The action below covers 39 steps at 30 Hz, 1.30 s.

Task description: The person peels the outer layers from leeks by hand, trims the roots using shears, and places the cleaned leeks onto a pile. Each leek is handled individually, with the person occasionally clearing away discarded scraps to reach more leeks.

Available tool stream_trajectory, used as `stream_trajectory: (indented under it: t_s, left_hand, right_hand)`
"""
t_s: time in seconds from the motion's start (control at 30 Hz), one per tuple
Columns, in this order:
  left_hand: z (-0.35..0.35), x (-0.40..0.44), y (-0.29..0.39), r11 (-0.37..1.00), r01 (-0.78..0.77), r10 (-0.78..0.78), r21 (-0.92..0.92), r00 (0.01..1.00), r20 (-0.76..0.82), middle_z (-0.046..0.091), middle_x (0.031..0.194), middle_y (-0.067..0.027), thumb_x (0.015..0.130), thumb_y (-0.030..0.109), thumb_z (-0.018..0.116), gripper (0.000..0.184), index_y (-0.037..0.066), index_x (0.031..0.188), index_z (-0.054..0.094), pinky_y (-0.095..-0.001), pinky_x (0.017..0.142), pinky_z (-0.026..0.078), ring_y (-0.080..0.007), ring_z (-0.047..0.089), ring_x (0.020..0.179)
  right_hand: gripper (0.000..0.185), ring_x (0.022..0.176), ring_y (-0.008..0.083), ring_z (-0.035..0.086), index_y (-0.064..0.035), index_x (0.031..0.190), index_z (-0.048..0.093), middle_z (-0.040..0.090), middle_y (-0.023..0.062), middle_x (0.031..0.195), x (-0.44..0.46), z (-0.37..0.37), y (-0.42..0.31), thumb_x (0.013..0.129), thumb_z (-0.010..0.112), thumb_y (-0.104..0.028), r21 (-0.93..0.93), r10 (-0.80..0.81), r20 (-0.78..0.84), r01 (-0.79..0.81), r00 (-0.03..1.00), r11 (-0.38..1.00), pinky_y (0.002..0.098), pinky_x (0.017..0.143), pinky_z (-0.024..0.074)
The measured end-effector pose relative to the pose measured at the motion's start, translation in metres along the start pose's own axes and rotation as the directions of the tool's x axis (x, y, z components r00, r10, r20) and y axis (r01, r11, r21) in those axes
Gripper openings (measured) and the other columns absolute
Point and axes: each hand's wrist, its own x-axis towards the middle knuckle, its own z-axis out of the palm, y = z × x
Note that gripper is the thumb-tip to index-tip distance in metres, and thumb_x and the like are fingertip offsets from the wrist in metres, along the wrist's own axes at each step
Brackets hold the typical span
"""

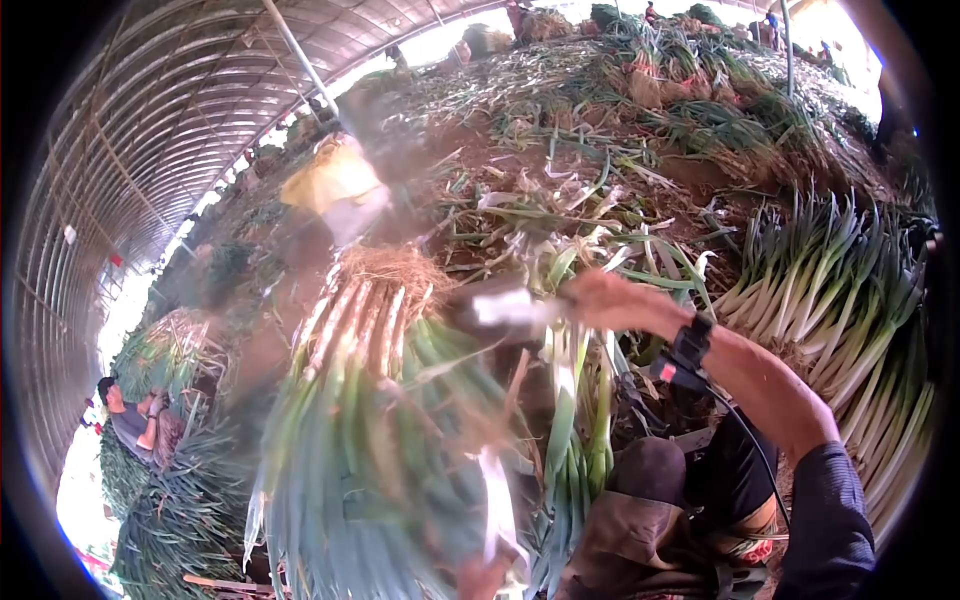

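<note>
A large bunch of green onions (375,350) lies in front of me, its tangled roots at the top and its leaves spreading down. My right hand (610,302), blurred, is closed to the right of the roots. From it a smeared flat thing with a bright white patch (505,308) reaches left toward the bunch; what it is I cannot make out. At the bottom edge, my left hand (484,578) shows only as a blurred skin-coloured patch by the lower leaves and a white strip (495,500). Its fingers cannot be told apart. Loose onion stalks (600,410) stand between bunch and knee.
Cleaned onions (820,280) are piled at the right. A yellow and white bag-like thing (335,185) is beyond the roots. Onion scraps cover the soil. At the left, a person (130,425) is beside more onions. A pole (300,55) stands under the curved roof.
</note>
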Motion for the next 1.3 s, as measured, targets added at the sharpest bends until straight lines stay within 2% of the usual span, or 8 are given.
stream_trajectory:
  t_s: [0.07,0.13,0.23,0.53,0.63,0.83,0.97,1.3]
  left_hand:
    - [-0.011,0.021,-0.001,0.351,-0.348,0.365,0.869,0.906,0.215,0.068,0.09,-0.0026,0.098,0.019,0.063,0.02,0.003,0.107,0.071,-0.0264,0.052,0.049,-0.0107,0.062,0.063]
    - [0.051,-0.006,0.051,0.982,-0.024,0.057,0.188,0.983,-0.176,0.07,0.091,-0.0061,0.096,0.02,0.065,0.024,-0.001,0.106,0.07,-0.029,0.055,0.059,-0.0134,0.068,0.068]
    - [0.066,-0.006,0.065,0.93,0.002,0.087,0.368,0.97,-0.225,0.07,0.085,-0.0085,0.093,0.02,0.069,0.028,-0.004,0.107,0.066,-0.0306,0.056,0.063,-0.0166,0.07,0.066]
    - [0.09,0.033,0.055,0.753,-0.097,0.323,0.651,0.916,-0.237,0.071,0.077,-0.0175,0.084,0.046,0.073,0.049,-0.001,0.098,0.074,-0.0403,0.07,0.053,-0.0268,0.068,0.072]
    - [0.099,0.043,0.048,0.748,-0.233,0.443,0.621,0.873,-0.206,0.072,0.081,-0.0209,0.084,0.041,0.072,0.042,0.003,0.101,0.075,-0.0414,0.073,0.053,-0.0315,0.07,0.077]
    - [0.099,0.069,0.057,0.515,-0.357,0.563,0.779,0.826,0.006,0.072,0.087,-0.022,0.084,0.033,0.072,0.032,0.008,0.104,0.074,-0.0415,0.074,0.054,-0.0331,0.071,0.081]
    - [0.119,0.064,0.076,0.728,-0.334,0.514,0.598,0.844,-0.153,0.072,0.084,-0.0197,0.084,0.023,0.071,0.023,0.005,0.099,0.074,-0.0415,0.07,0.054,-0.0296,0.071,0.076]
    - [0.121,0.078,0.055,0.662,-0.304,0.545,0.686,0.823,-0.161,0.07,0.083,-0.0218,0.085,0.03,0.077,0.033,0.002,0.101,0.072,-0.0431,0.071,0.053,-0.0359,0.069,0.075]
  right_hand:
    - [0.015,0.071,0.0192,0.06,-0.0019,0.094,0.062,0.06,0.0088,0.082,-0.002,0.012,-0.02,0.096,0.054,-0.014,-0.187,-0.007,0.132,0.031,0.991,0.982,0.035,0.062,0.0538]
    - [0.012,0.072,0.0214,0.064,-0.0026,0.096,0.064,0.064,0.0114,0.085,0.023,-0.001,-0.027,0.093,0.055,-0.009,-0.39,0.042,0.215,0.046,0.976,0.919,0.035,0.06,0.0555]
    - [0.047,0.098,0.0243,0.07,0.0021,0.138,0.051,0.064,0.0221,0.125,0.045,-0.093,-0.048,0.095,0.059,-0.015,0.389,-0.016,-0.506,0.245,0.862,0.888,0.0316,0.075,0.0615]
    - [0.047,0.052,0.0122,0.051,-0.0056,0.139,0.049,0.058,0.0093,0.074,-0.026,0.044,-0.045,0.095,0.063,-0.014,-0.457,-0.408,0.162,0.435,0.898,0.776,0.0285,0.039,0.0467]
    - [0.014,0.046,0.013,0.042,-0.0038,0.091,0.054,0.048,0.0058,0.071,-0.036,0.115,-0.011,0.092,0.065,-0.012,-0.313,-0.551,-0.104,0.498,0.828,0.809,0.029,0.034,0.0362]
    - [0.027,0.05,0.0141,0.047,-0.0046,0.123,0.053,0.048,0.002,0.076,-0.121,0.164,-0.019,0.098,0.055,-0.014,-0.42,-0.748,0.363,0.814,0.556,0.401,0.0308,0.042,0.0427]
    - [0.02,0.054,0.0178,0.059,-0.0034,0.116,0.063,0.058,0.007,0.07,-0.121,0.142,-0.025,0.099,0.056,-0.011,-0.044,-0.672,0.394,0.744,0.627,0.667,0.0313,0.046,0.0478]
    - [0.015,0.069,0.0148,0.07,-0.0005,0.103,0.07,0.072,0.0114,0.091,-0.114,-0.041,-0.085,0.1,0.057,-0.008,0.531,-0.27,-0.569,0.598,0.777,0.6,0.027,0.053,0.0574]
